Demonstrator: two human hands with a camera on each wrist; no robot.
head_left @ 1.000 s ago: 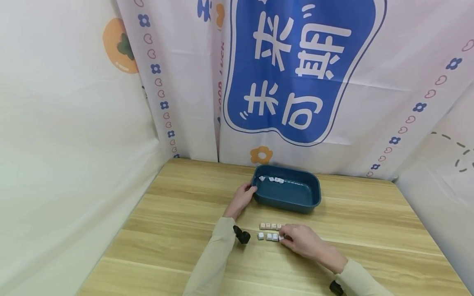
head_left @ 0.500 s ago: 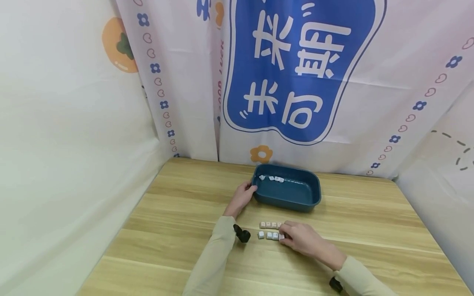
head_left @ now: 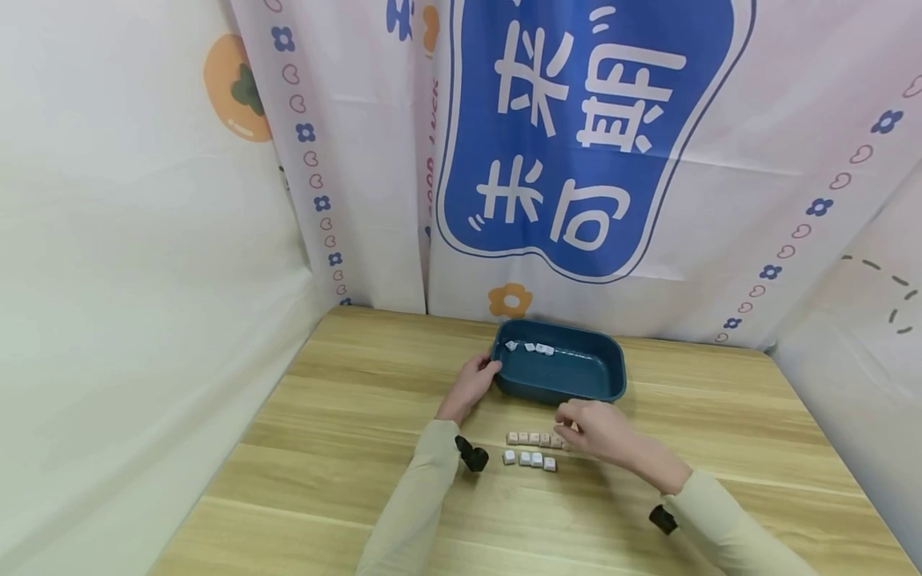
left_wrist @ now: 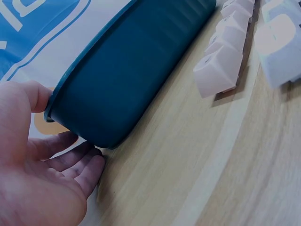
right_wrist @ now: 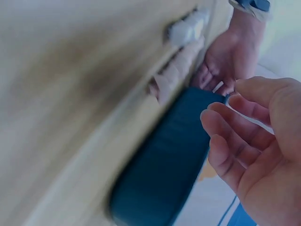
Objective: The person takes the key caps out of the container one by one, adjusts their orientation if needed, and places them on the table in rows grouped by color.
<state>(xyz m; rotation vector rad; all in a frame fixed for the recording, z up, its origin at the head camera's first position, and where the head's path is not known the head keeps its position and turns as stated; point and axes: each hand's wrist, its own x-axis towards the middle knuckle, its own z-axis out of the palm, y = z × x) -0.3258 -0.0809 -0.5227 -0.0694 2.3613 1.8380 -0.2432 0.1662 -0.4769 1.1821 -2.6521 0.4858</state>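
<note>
My left hand (head_left: 471,384) holds the left end of a dark teal plastic bin (left_wrist: 117,70), its thumb at the rim and its fingers low against the outer wall. My right hand (head_left: 596,430) is in the air just in front of the bin, fingers loosely bent with nothing between them in the right wrist view. Below it on the table lies a row of pinkish keycaps (head_left: 534,438), its right end overlapped by that hand. Nearer the person sits a row of white keycaps (head_left: 537,460) with gaps between some of them.
Inside the bin, several white keycaps (head_left: 540,349) lie along the back left. Wood-grain table (head_left: 346,448) surrounds everything. A printed cloth (head_left: 562,160) hangs right behind the bin, and a pale cloth (head_left: 144,240) hangs at the left.
The right hand has let go of the rightmost white keycap, which now shows at the row's end. That hand has risen and moved away toward the bin. The left hand stays put.
</note>
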